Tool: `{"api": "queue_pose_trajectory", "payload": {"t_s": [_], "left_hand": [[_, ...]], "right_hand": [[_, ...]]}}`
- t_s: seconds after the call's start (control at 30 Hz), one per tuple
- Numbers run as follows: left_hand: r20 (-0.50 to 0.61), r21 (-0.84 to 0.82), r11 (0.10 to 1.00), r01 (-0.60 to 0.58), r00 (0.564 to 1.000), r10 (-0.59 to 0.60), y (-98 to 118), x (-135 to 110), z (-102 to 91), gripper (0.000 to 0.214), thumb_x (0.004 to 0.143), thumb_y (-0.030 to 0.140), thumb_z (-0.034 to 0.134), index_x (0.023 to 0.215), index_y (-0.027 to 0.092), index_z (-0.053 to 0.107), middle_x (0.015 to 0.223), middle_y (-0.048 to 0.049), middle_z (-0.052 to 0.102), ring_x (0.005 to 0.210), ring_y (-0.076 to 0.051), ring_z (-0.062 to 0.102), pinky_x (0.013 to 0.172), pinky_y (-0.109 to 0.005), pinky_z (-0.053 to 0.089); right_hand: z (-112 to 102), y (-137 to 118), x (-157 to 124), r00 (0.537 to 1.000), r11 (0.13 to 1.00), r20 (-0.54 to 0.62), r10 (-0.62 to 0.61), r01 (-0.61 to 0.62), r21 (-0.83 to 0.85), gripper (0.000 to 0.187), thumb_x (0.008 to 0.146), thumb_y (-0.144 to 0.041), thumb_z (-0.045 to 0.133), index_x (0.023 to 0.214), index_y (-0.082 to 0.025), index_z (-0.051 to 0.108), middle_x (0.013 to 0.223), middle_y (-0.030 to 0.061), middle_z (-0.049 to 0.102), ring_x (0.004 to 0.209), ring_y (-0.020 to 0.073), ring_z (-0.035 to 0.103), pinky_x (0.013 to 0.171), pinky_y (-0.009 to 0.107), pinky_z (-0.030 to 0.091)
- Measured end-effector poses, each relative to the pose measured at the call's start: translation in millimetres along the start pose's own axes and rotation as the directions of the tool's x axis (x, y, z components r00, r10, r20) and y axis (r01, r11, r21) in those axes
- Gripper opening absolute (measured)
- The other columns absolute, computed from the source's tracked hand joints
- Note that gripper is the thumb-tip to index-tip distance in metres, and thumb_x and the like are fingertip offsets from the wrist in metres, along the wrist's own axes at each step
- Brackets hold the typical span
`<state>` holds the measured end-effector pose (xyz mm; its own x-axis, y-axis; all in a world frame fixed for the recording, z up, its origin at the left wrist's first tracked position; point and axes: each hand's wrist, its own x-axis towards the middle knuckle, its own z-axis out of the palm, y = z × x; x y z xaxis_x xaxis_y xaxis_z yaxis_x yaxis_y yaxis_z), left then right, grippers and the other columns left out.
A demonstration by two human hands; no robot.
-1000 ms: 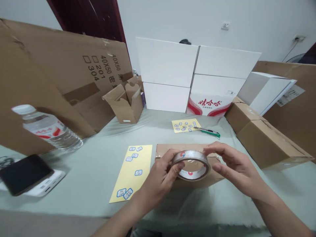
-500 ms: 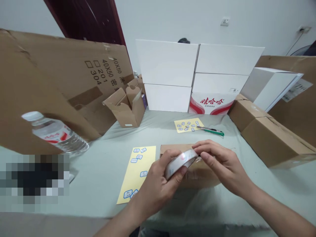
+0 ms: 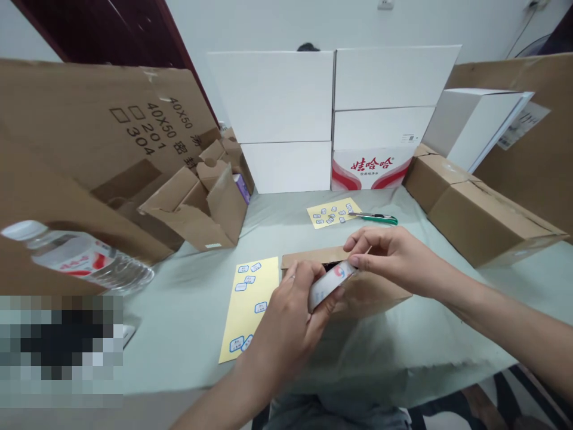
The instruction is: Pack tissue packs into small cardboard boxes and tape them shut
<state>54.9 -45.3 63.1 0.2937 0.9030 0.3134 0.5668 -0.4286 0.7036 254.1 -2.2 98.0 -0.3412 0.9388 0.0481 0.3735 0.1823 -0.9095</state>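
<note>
A roll of clear tape [image 3: 330,286] is gripped in my left hand [image 3: 289,310], its fingers wrapped round the ring. My right hand [image 3: 396,258] is closed in a pinch at the roll's far right edge, where a bit of the clear tape shows at the fingertips. Both hands are above a small brown cardboard box [image 3: 373,295] lying on the table; a dark gap shows along its top, and the hands cover part of it. A yellow sheet [image 3: 245,301] with blue-edged stickers lies left of the box, partly behind my left forearm.
A green utility knife [image 3: 378,218] rests against a smaller yellow sticker sheet [image 3: 324,222]. White boxes [image 3: 286,98] stand along the back. An open brown carton [image 3: 215,209] and a water bottle [image 3: 85,260] are at left. A long brown box [image 3: 487,209] lies at right.
The view has shifted. The tape roll has turned so its printed outer face shows more, and my right fingers have closed into a pinch at its edge.
</note>
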Motion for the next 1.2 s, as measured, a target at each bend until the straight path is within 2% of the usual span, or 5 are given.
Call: {"api": "queue_pose_trajectory", "payload": {"t_s": [0.2, 0.4, 0.67, 0.97, 1.2], "left_hand": [[-0.011, 0.026, 1.0, -0.004, 1.0, 0.004, -4, 0, -1.8, 0.017, 0.09, 0.037, 0.055, 0.085, 0.022, 0.048, 0.081, -0.0014, 0.059, 0.077, -0.02, 0.057, 0.068, -0.032, 0.044], [0.191, -0.085, 0.995, -0.059, 0.979, 0.075, -22, -6, -2.8, 0.013, 0.091, 0.027, 0.053, 0.102, 0.023, 0.059, 0.123, -0.0073, 0.062, 0.118, -0.023, 0.055, 0.103, -0.038, 0.04], [-0.014, -0.055, 0.989, 0.136, 0.99, -0.137, -18, -8, -21.6, 0.035, 0.09, 0.047, 0.047, 0.07, 0.019, 0.055, 0.061, 0.0018, 0.054, 0.056, -0.013, 0.051, 0.054, -0.023, 0.039], [0.05, -0.049, 0.994, 0.096, 0.994, -0.093, -8, 5, -48.6, 0.022, 0.085, 0.039, 0.056, 0.087, 0.021, 0.068, 0.072, 0.0002, 0.065, 0.06, -0.014, 0.055, 0.052, -0.022, 0.041], [-0.153, 0.094, 0.995, 0.021, 0.988, -0.006, 3, -3, -29.2, 0.018, 0.09, 0.036, 0.057, 0.091, 0.022, 0.069, 0.08, 0.0012, 0.071, 0.069, -0.014, 0.062, 0.061, -0.022, 0.044]], "right_hand": [[4, 6, 6, 0.998, 0.981, -0.015, 0.058, -0.054, 0.184, 0.015, 0.065, -0.03, 0.066, 0.058, -0.019, 0.058, 0.084, 0.0039, 0.063, 0.076, 0.0163, 0.056, 0.066, 0.029, 0.043], [-4, 29, 10, 0.983, 0.943, 0.051, 0.179, -0.186, 0.277, 0.021, 0.067, -0.039, 0.066, 0.065, -0.019, 0.062, 0.076, 0.0026, 0.06, 0.07, 0.0149, 0.055, 0.067, 0.029, 0.045], [-7, 45, 13, 0.998, 0.998, -0.039, 0.053, -0.054, -0.027, 0.021, 0.071, -0.034, 0.058, 0.058, -0.02, 0.049, 0.08, 0.0018, 0.055, 0.07, 0.0143, 0.049, 0.066, 0.029, 0.039], [-2, 50, 19, 0.999, 0.906, -0.028, -0.018, 0.004, -0.423, 0.01, 0.075, -0.016, 0.052, 0.066, -0.02, 0.051, 0.081, 0.0024, 0.057, 0.074, 0.0169, 0.053, 0.067, 0.03, 0.04], [2, 48, 23, 0.999, 0.845, 0.016, -0.042, 0.044, -0.534, 0.016, 0.079, -0.014, 0.051, 0.064, -0.02, 0.05, 0.086, 0.0032, 0.059, 0.073, 0.016, 0.055, 0.067, 0.03, 0.041]]}}
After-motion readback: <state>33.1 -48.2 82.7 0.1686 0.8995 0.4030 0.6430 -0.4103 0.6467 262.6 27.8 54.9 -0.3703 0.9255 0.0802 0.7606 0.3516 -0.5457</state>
